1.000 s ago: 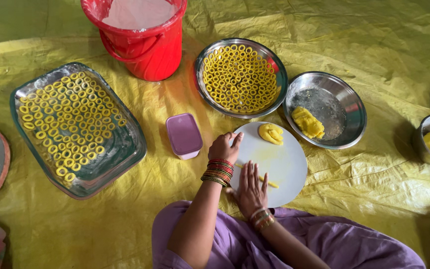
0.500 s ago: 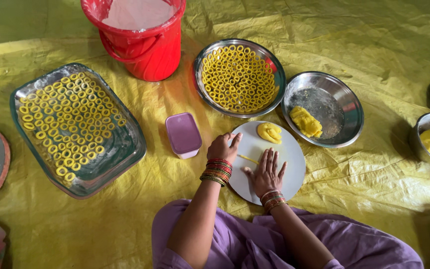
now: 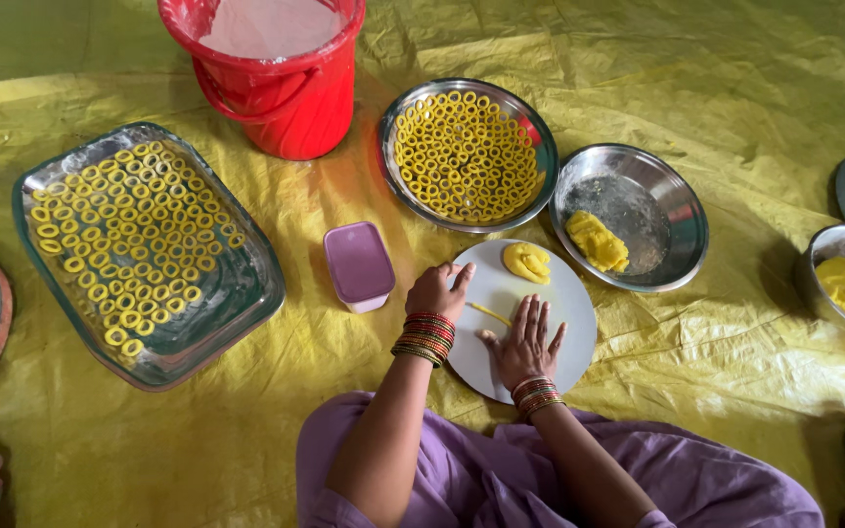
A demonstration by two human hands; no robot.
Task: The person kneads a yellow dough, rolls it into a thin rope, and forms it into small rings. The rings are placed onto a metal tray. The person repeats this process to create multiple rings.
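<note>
Rolling step: right hand (image 3: pixel 525 342), fingers flat and spread, presses a thin dough strand (image 3: pixel 489 313) on the white plate (image 3: pixel 569 337); left hand (image 3: pixel 437 291) loosely curled at nine o'clock; looping it into a ring likely follows.

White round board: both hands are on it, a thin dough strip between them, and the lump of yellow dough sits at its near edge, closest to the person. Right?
Not quite. The head view shows the lump of yellow dough at the far edge of the white round board, toward the steel dishes. The left hand and right hand are on the board, with the thin dough strip between them.
</note>
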